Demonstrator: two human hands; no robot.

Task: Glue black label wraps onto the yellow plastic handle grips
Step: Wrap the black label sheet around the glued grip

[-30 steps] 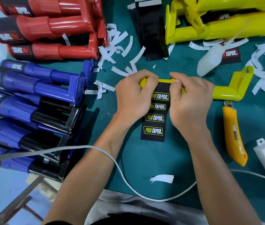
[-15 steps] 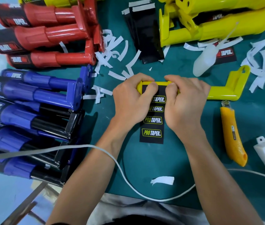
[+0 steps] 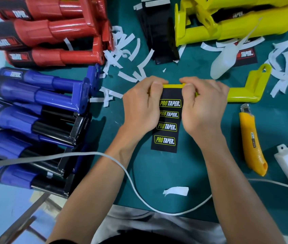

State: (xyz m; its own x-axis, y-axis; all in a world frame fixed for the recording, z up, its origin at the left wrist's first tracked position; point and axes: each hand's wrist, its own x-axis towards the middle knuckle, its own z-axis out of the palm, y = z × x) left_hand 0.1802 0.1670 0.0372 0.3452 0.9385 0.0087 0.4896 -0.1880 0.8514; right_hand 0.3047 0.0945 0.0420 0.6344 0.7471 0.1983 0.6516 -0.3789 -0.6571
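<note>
On the green table [image 3: 210, 164], your left hand [image 3: 139, 110] and right hand [image 3: 205, 110] hold a curled grip on the black label [image 3: 166, 131] and yellow handle [image 3: 242, 95]; uneven pressure could glue it crooked.

Label wrap [image 3: 166, 127] on handle grip [image 3: 242, 95], trailing nearward between left hand [image 3: 139, 108] and right hand [image 3: 205, 110]. Utility knife [image 3: 251, 143] right of the grip, piled handles [image 3: 34, 106] left, label stack [image 3: 157, 32] behind.

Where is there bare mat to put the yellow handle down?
Best: below the label, inside the cable loop; only one paper scrap there. Smaller strip between the right hand, gripping the yellow handle, and the knife. Crowded: blue handles on the left, paper strips and red handles along the top.
</note>
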